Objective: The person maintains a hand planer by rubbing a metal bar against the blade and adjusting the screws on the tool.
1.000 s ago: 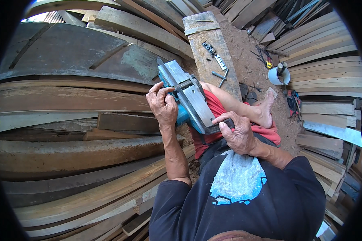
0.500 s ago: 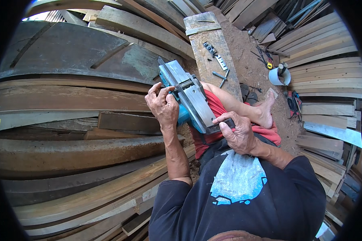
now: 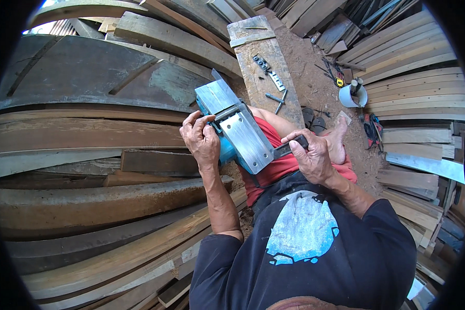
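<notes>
A teal electric planer (image 3: 243, 135) lies sole-up over my lap, its flat metal base plates facing me. My left hand (image 3: 200, 138) is closed on the planer's left side, with fingertips at the edge near the blade opening. My right hand (image 3: 313, 157) grips the black handle of a metal try square (image 3: 282, 150) at the planer's near right corner. The square's long blade is mostly hidden along the planer's far side; its tip shows past the front end.
A wooden plank (image 3: 266, 44) ahead bears small metal parts (image 3: 276, 80) and a T-handled wrench (image 3: 280, 99). To the right stand a white bucket (image 3: 353, 98), a yellow tape measure (image 3: 339, 81) and red-handled tools (image 3: 372, 129). Stacked boards (image 3: 88, 129) line both sides.
The try square's blade has come off the planer's sole and swung to its far edge. My right hand has shifted slightly right and up with it. The planer has tilted more toward me.
</notes>
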### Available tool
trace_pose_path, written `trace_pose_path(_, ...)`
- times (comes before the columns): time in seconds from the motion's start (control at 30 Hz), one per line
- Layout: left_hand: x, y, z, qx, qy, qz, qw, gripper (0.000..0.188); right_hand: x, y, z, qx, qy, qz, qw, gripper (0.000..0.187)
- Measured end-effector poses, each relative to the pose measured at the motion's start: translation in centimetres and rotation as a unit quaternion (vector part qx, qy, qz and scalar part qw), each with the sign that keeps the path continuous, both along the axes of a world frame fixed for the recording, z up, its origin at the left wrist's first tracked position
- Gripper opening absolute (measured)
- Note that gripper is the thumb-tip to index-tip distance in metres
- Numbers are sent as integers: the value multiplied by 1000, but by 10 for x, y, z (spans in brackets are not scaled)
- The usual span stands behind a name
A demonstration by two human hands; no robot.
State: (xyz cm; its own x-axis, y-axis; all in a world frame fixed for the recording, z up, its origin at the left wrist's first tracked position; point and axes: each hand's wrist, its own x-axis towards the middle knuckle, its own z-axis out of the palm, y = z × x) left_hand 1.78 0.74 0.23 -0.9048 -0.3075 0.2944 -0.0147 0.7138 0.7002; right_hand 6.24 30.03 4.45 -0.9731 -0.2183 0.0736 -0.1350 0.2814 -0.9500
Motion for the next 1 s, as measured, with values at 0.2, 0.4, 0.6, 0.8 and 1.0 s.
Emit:
trace_pose_path(0.2, 0, 0, -1, 1, -1, 3, 1000, 35, 2, -1, -7, -24, -1, 7, 1000, 14)
trace_pose_path(0.4, 0, 1, -1, -4, -3, 6, 1000, 35, 2, 3, -7, -4, 25, 24, 999, 14)
trace_pose_path(0.6, -2, 3, 2, 45, 19, -27, 998, 33, 3, 2, -13, -17, 32, 16, 999, 14)
trace_pose_path(0.8, -2, -2, 0, 14, 5, -71, 997, 31, 4, 3, -9, -4, -9, 24, 1000, 14)
trace_pose_path(1.0, -2, 6, 3, -17, -7, -6, 1000, 31, -17, 9, -5, 20, -3, 16, 1000, 11)
